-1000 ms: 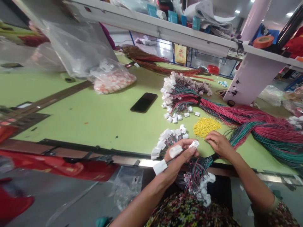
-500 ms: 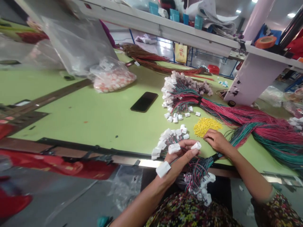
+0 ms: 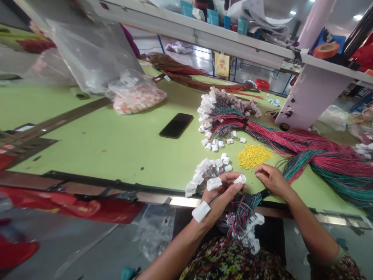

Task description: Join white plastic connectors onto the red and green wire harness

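Over the green bench, the right hand curls its fingertips together; whether they pinch anything, I cannot tell. Yellow bits lie just off them at 12 o'clock, nearer this hand. At 9 o'clock, the left hand grips a white connector, long axis 8-to-2 o'clock. The far bag bears unreadable red print.

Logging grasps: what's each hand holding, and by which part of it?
Left hand: a white connector, pinched low on its body between thumb and fingers. Right hand: by the yellow pile; can't tell if its fingers hold anything.
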Tool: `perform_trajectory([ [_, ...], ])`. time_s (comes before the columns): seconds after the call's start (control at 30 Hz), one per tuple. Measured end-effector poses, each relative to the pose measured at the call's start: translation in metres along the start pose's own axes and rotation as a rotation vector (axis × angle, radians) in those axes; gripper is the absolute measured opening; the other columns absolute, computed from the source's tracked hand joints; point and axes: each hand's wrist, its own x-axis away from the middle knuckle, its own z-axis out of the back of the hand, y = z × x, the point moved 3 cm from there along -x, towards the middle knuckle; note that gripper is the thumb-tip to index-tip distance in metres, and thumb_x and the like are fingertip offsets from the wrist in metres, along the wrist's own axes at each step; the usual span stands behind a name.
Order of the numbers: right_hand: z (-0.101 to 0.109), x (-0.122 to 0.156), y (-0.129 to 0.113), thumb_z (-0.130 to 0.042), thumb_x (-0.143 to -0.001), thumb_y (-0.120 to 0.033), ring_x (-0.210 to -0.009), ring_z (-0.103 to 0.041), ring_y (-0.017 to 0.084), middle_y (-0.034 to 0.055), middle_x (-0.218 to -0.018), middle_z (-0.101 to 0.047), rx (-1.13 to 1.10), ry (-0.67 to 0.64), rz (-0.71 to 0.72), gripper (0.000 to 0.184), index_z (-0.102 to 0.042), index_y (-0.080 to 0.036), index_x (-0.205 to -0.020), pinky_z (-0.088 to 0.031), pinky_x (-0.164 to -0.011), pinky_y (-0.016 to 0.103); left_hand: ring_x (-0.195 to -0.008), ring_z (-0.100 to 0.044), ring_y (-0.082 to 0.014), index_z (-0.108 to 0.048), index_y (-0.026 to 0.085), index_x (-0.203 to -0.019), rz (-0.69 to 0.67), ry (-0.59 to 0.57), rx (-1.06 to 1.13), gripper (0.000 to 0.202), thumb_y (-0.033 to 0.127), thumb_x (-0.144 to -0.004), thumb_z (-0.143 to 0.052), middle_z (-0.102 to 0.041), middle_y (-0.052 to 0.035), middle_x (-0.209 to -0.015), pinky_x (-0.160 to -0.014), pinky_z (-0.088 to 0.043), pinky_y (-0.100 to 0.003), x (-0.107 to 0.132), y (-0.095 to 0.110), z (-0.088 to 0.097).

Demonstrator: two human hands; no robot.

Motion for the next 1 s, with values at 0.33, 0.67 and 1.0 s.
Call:
perform_trajectory([
  [0.33, 0.000, 0.005, -0.022, -0.061, -0.088, -0.005, -0.087, -0.066, 0.017, 0.0029, -0.091, -0.070, -0.020, -0.146, 0.141, 0.021, -0.074, -0.021, -0.089, -0.050, -0.081, 0.029, -0.074, -0.073, -0.0177, -0.074, 0.019, -0.097, 0.049, 0.034, -0.011, 0.028, 0.039, -0.079, -0.082, -0.081, -0.0044, -0.080, -0.067, -0.055, -0.027, 0.004, 0.009, -0.002],
  [0.67, -0.009, -0.001, -0.022, -0.058, -0.098, -0.014, -0.088, -0.064, 0.021, 0.0065, -0.092, -0.069, 0.126, -0.201, 0.249, 0.018, -0.075, -0.020, -0.096, -0.050, -0.081, 0.032, -0.076, -0.072, -0.0173, -0.073, 0.019, -0.100, 0.084, 0.022, -0.027, 0.027, 0.040, -0.083, -0.079, -0.081, -0.0045, -0.084, -0.069, -0.053, -0.026, 0.007, 0.011, -0.002],
  [1.0, -0.007, -0.001, -0.024, -0.054, -0.097, -0.010, -0.088, -0.064, 0.019, 0.0062, -0.093, -0.068, 0.051, -0.155, 0.213, 0.021, -0.073, -0.019, -0.102, -0.051, -0.082, 0.031, -0.074, -0.072, -0.0198, -0.073, 0.018, -0.096, 0.062, 0.034, -0.043, 0.029, 0.041, -0.080, -0.079, -0.080, -0.0051, -0.080, -0.067, -0.054, -0.029, 0.005, 0.012, -0.003],
])
